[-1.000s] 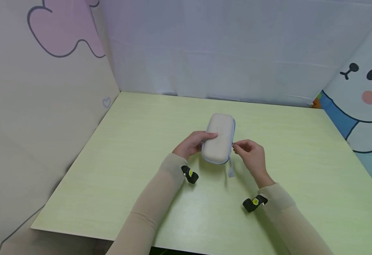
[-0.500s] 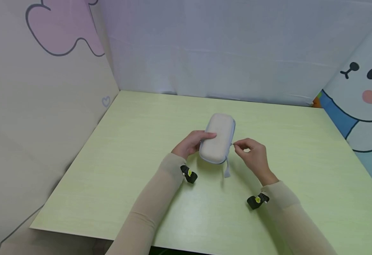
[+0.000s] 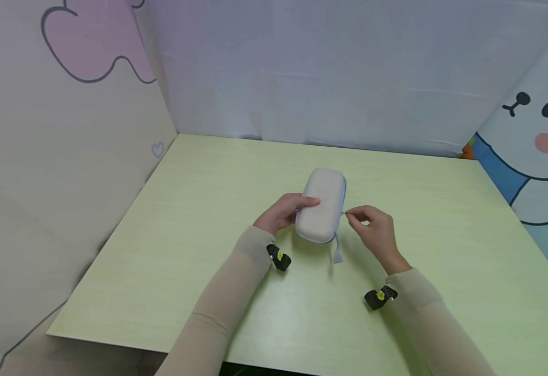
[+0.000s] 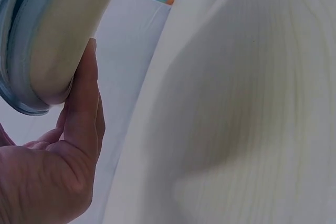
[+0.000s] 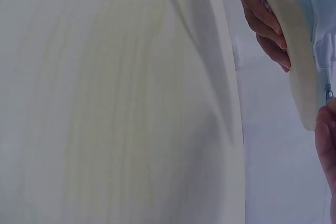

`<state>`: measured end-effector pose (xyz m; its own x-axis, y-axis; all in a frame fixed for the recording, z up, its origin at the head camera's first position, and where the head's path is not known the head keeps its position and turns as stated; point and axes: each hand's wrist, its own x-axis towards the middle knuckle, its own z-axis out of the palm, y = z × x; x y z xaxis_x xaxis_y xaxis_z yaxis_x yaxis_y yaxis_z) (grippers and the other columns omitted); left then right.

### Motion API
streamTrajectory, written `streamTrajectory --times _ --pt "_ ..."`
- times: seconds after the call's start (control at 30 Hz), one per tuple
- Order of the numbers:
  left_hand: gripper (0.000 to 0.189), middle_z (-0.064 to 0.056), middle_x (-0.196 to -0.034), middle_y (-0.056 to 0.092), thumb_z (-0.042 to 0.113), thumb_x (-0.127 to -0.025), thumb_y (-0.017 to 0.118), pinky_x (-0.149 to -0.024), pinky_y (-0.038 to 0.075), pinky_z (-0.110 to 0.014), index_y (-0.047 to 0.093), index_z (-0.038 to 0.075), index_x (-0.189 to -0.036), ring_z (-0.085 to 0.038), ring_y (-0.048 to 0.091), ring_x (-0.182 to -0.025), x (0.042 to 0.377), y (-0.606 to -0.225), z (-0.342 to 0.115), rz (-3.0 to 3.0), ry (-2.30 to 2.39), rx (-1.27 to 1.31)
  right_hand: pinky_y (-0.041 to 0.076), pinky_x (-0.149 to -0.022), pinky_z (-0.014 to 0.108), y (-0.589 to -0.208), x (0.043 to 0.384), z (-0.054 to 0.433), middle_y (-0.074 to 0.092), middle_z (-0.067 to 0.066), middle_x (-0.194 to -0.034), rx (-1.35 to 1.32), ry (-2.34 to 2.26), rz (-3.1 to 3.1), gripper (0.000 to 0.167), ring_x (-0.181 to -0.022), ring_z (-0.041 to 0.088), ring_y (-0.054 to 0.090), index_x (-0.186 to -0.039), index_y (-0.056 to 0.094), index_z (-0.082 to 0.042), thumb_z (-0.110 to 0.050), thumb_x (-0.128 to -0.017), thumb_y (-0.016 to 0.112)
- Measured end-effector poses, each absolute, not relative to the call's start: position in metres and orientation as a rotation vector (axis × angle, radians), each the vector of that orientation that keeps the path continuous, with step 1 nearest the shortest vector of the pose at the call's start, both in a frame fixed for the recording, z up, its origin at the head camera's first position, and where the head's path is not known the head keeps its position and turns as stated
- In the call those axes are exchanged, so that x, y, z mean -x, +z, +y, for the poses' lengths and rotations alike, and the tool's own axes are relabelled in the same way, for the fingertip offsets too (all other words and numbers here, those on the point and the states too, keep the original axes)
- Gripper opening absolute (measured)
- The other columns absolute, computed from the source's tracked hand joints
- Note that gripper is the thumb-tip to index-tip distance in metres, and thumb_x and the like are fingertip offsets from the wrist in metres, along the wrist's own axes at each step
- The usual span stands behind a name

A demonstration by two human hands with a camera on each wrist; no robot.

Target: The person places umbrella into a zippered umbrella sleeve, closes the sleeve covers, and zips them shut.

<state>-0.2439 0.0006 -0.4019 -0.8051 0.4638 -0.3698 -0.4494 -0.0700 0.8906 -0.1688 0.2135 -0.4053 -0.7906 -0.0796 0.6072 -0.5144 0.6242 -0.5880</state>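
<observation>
Left hand (image 3: 284, 211): pale case (image 3: 321, 216) gripped, held above the counter (image 3: 170, 271) at centre of the frame. Right hand (image 3: 374, 232): zipper pull (image 5: 329, 94) pinched at the case's right side. Strap (image 3: 337, 253) hung from the case's lower end. Pink drawing (image 3: 97, 44) shown on the wall (image 3: 57, 167) at upper left.

A cream, blue-edged case (image 3: 322, 219) is held aloft, tipped toward one o'clock. Its strap (image 3: 337, 255) is hung at five o'clock.

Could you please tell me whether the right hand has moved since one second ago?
Yes, slightly: in the head view, judged against the table, the right hand has shifted a little to the right.
</observation>
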Motion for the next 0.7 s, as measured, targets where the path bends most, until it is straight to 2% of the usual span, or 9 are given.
streamTrajectory --times 0.1,0.33,0.7 --pt "0.046 -0.014 -0.104 0.065 0.018 -0.082 0.07 -0.076 0.052 -0.035 0.056 -0.001 -0.122 -0.023 0.065 -0.086 0.2432 -0.4021 0.0026 1.611 1.933 -0.002 0.042 -0.061 0.008 -0.4065 0.1693 0.2139 0.067 0.01 -0.075 -0.441 1.063 -2.308 0.007 -0.065 0.007 0.057 -0.082 0.069 0.001 0.006 -0.077 0.069" --pt "0.046 -0.013 -0.103 0.066 0.018 -0.081 0.071 -0.075 0.052 -0.033 0.057 -0.001 -0.121 -0.022 0.065 -0.085 0.2423 -0.4027 0.0064 1.62 1.944 0.028 0.041 -0.061 0.005 -0.4078 0.1704 0.2139 0.067 0.011 -0.074 -0.415 1.043 -2.297 0.006 -0.063 0.016 0.059 -0.081 0.07 0.002 0.006 -0.077 0.069" --pt "0.047 -0.012 -0.102 0.066 0.018 -0.081 0.071 -0.074 0.052 -0.033 0.057 0.0 -0.121 -0.022 0.065 -0.084 0.2393 -0.4011 0.007 1.621 1.934 0.03 0.042 -0.059 0.008 -0.4084 0.1701 0.2142 0.067 0.011 -0.072 -0.406 1.009 -2.296 0.006 -0.062 0.014 0.059 -0.08 0.07 0.001 0.006 -0.076 0.07"
